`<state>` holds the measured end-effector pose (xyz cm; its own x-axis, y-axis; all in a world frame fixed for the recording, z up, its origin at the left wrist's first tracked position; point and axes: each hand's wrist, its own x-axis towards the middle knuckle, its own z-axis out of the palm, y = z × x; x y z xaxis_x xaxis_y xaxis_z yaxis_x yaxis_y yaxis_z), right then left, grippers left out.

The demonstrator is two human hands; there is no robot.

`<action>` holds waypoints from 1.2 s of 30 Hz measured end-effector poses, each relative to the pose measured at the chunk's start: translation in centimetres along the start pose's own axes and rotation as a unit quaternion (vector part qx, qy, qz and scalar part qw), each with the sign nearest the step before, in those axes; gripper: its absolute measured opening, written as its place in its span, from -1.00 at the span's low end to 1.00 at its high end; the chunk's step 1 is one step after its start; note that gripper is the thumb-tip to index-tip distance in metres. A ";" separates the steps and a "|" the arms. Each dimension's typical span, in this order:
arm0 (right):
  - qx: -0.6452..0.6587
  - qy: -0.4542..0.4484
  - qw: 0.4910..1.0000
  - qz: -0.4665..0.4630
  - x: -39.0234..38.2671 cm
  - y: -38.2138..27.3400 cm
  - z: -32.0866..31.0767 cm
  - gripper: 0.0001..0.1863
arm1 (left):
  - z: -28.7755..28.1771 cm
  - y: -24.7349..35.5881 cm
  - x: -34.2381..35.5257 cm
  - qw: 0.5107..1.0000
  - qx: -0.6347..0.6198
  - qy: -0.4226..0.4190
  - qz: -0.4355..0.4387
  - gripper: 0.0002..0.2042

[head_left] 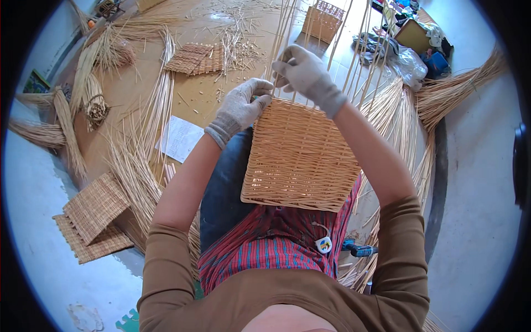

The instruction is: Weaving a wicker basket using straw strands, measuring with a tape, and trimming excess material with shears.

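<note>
A half-woven wicker panel [298, 157] lay on the person's lap, over a red plaid cloth [271, 243]. At its far edge the gloved left hand [241, 108] was clenched on the top weave, while the gloved right hand [303, 72] pinched the upright willow rods [282, 33] just beyond. Farther off, finished woven mats [193, 58] lay on the floor, well apart from both hands.
</note>
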<state>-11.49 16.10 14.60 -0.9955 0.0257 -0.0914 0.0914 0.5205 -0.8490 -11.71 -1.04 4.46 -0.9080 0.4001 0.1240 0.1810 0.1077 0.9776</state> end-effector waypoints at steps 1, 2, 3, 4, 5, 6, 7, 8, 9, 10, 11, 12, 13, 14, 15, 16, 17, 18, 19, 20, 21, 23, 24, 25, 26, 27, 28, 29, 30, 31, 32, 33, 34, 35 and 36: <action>0.000 -0.001 1.000 0.000 -0.8 1.1 0.0 -0.81 | 0.0 0.0 -0.2 1.000 -0.003 0.004 0.011 -0.75; 0.045 0.008 0.996 -0.072 -1.7 3.1 -0.6 -0.81 | 0.5 0.2 -0.1 1.000 -0.006 -0.002 0.014 -0.75; 0.092 0.009 0.985 -0.146 -2.3 4.8 -0.3 -0.80 | 0.5 0.3 -0.2 0.999 0.033 0.002 0.031 -0.75; 0.183 0.031 0.975 -0.126 -3.8 5.8 0.2 -0.82 | 0.6 0.4 -0.1 0.996 0.069 0.005 0.050 -0.74; 0.275 0.051 0.954 -0.106 -4.9 6.7 0.7 -0.83 | 0.4 0.5 0.0 0.996 0.070 0.007 0.051 -0.74; 0.324 0.053 0.942 -0.065 -5.5 7.9 0.5 -0.83 | 0.3 0.4 0.2 0.996 0.069 -0.006 0.049 -0.72; 0.323 0.057 0.942 -0.066 -5.5 8.9 -0.2 -0.83 | 0.4 0.5 0.5 0.996 0.068 -0.019 0.048 -0.70; 0.371 0.042 0.928 -0.007 -5.8 9.2 -0.5 -0.80 | 0.4 1.0 0.4 0.996 0.069 -0.023 0.048 -0.70; 0.417 0.027 0.907 0.051 -6.2 9.5 -0.8 -0.76 | 0.4 1.6 0.4 0.990 0.106 -0.051 0.080 -0.64; 0.420 0.030 0.906 0.051 -6.4 9.9 -1.2 -0.76 | 0.3 2.2 0.4 0.980 0.143 -0.078 0.113 -0.58; 0.423 0.053 0.904 0.040 -6.4 10.2 -1.8 -0.74 | 0.5 3.0 0.5 0.979 0.144 -0.081 0.116 -0.58; 0.427 0.075 0.901 0.029 -6.4 10.5 -2.4 -0.73 | 0.6 3.7 0.5 0.956 0.245 -0.105 0.122 -0.48; 0.397 0.178 0.900 0.017 -6.2 10.8 -2.8 -0.74 | 0.8 4.4 0.5 0.922 0.344 -0.126 0.127 -0.37; 0.344 0.225 0.911 0.016 -5.8 10.6 -3.6 -0.75 | 1.0 5.4 0.5 0.877 0.439 -0.143 0.130 -0.27; 0.290 0.274 0.917 0.018 -5.3 9.9 -4.5 -0.76 | 1.4 6.4 0.5 0.855 0.477 -0.173 0.106 -0.19; 0.230 0.246 0.941 0.031 -4.5 9.1 -5.1 -0.76 | 1.7 6.6 0.5 0.853 0.479 -0.175 0.108 -0.19; 0.120 0.243 0.961 -0.057 -3.4 9.1 -5.3 -0.70 | 2.1 6.7 0.6 0.838 0.506 -0.178 0.094 -0.18; 0.007 0.237 0.961 -0.139 -1.9 9.4 -5.4 -0.63 | 2.4 6.9 0.8 0.822 0.533 -0.183 0.081 -0.17; -0.112 0.292 0.927 -0.206 0.6 9.4 -5.4 -0.53 | 2.4 7.4 0.7 0.833 0.512 -0.185 0.098 -0.18; -0.232 0.338 0.873 -0.266 2.4 9.3 -5.0 -0.43 | 2.5 7.6 0.7 0.829 0.514 -0.192 0.104 -0.18; -0.264 0.310 0.897 -0.175 2.4 7.5 -4.2 -0.34 | 2.1 7.5 0.5 0.829 0.521 -0.183 0.087 -0.20; -0.228 0.301 0.920 -0.102 2.2 6.6 -4.3 -0.21 | 2.2 7.7 0.3 0.832 0.526 -0.172 0.052 -0.27; -0.151 0.319 0.913 -0.205 2.6 11.0 -6.7 -0.29 | 3.0 8.0 0.8 0.831 0.522 -0.179 0.065 -0.27; -0.086 0.330 0.891 -0.300 2.1 15.4 -9.8 -0.37 | 4.0 8.0 1.4 0.819 0.534 -0.183 0.101 -0.28; 0.369 0.326 0.830 -0.262 -1.2 12.1 -6.2 -0.63 | 1.9 6.7 0.5 0.803 0.566 -0.164 0.092 -0.28; 0.290 0.321 0.888 -0.154 -4.6 13.4 -6.5 -0.68 | 2.2 7.1 0.5 0.799 0.570 -0.170 0.084 -0.39; 0.208 0.310 0.927 -0.044 -7.3 14.7 -7.5 -0.73 | 2.5 7.4 0.7 0.802 0.566 -0.171 0.089 -0.39; 0.293 0.260 0.920 0.001 -9.5 16.5 -7.8 -0.77 | 2.9 7.8 0.9 0.788 0.581 -0.162 0.121 -0.47; 0.377 0.208 0.901 0.050 -11.1 16.9 -7.7 -0.79 | 3.5 7.7 1.0 0.773 0.595 -0.158 0.150 -0.54; 0.354 0.223 0.907 0.047 -11.6 17.0 -8.3 -0.76 | 4.6 7.6 1.1 0.775 0.591 -0.162 0.154 -0.54; 0.298 0.256 0.919 0.032 -11.7 15.6 -8.6 -0.74 | 6.3 7.4 1.2 0.778 0.564 -0.127 0.246 -0.55; 0.243 0.285 0.927 0.014 -11.0 14.3 -8.9 -0.73 | 7.8 7.3 1.2 0.772 0.534 -0.087 0.333 -0.55; 0.172 0.265 0.949 0.015 -10.0 13.8 -9.3 -0.72 | 9.4 6.9 0.9 0.815 0.491 -0.159 0.263 -0.48; 0.086 0.248 0.965 0.001 -8.2 13.7 -9.9 -0.68 | 11.3 6.8 0.5 0.815 0.520 -0.167 0.193 -0.42; -0.004 0.233 0.972 -0.010 -6.4 13.9 -11.0 -0.63 | 13.5 6.9 0.3 0.812 0.543 -0.176 0.126 -0.36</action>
<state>-4.13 32.58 9.08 -0.9010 0.3983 0.1721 0.0736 0.5311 -0.8441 -5.64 12.09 8.95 -0.6613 0.7481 0.0545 0.7435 0.6442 0.1795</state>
